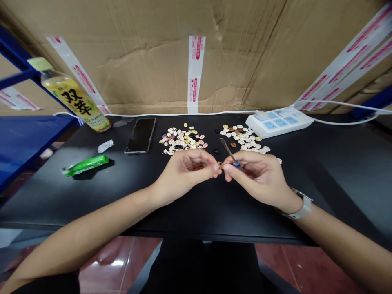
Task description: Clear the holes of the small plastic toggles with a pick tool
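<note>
My left hand (191, 169) is closed, thumb and fingertips pinching a small brown piece (220, 165) above the front of the black table. Against the other side of that piece press the thumb and finger of my right hand (255, 173). A small flat-bladed screwdriver (228, 149) with a blue handle is also gripped in the right hand, its blade pointing up and left. Just beyond the left hand lies a pile of small oval pieces (183, 139), mostly cream, some pink, yellow or black. A second pile of mostly white ovals (249, 141) lies beyond the right hand.
A phone (141, 136) lies left of the piles, near a green wrapped packet (87, 165) and a crumpled wrapper (105, 145). A drink bottle (75, 98) stands at back left. A white power strip (278, 121) and its cable sit along the cardboard wall (147, 61).
</note>
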### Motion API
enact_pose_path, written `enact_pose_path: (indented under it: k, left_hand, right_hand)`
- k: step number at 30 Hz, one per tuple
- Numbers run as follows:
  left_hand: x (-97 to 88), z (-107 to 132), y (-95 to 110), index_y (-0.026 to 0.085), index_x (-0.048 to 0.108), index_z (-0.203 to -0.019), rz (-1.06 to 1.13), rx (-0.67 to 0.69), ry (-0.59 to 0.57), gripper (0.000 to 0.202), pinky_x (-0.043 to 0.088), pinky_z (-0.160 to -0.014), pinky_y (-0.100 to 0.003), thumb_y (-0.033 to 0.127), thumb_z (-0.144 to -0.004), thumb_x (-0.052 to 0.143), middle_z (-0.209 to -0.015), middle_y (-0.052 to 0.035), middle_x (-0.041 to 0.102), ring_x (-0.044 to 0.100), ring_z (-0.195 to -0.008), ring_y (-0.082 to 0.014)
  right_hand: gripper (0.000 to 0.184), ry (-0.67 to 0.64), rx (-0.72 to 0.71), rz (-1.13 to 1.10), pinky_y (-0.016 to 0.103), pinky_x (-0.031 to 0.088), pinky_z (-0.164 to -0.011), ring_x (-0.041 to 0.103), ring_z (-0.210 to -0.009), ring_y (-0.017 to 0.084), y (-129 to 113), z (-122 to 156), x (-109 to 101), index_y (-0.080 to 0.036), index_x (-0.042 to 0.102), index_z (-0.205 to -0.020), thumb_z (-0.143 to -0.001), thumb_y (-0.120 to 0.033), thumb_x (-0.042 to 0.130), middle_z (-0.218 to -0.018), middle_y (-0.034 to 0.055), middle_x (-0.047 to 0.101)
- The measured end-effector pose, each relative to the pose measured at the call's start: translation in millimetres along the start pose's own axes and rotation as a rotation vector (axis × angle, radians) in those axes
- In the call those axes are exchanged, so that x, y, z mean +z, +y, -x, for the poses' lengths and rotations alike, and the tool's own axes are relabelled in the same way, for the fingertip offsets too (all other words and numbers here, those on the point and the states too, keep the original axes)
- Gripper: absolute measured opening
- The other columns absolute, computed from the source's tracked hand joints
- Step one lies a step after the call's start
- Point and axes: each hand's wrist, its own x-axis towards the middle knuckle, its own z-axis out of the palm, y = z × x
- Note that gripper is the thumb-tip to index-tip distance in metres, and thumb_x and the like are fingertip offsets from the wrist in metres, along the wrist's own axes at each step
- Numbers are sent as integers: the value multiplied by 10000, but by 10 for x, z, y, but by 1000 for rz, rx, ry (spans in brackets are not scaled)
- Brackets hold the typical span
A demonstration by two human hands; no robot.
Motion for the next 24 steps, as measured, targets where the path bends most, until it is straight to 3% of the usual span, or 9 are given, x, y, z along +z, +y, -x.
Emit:
enact_pose_path:
  k: [15,24]
  left_hand:
    - [21,-3,-6,118,702,-806,48,-14,1,123,520,-750,-243,234,-823,741,-760,-28,701,634,-715,-107]
    - [16,-25,-7,130,709,-823,111,-33,22,113,516,-777,-273,238,-819,744,-774,-32,720,638,-719,-116]
  right_hand:
    - [54,58,-18,7,257,500,-481,646,-571,141,-4,-6,28,-196,680,-876,-871,-248,692,-656,13,695]
    - [132,36,-6,24,271,499,-511,625,-569,137,3,-48,-41,-196,718,-898,-884,-324,685,-646,7,686]
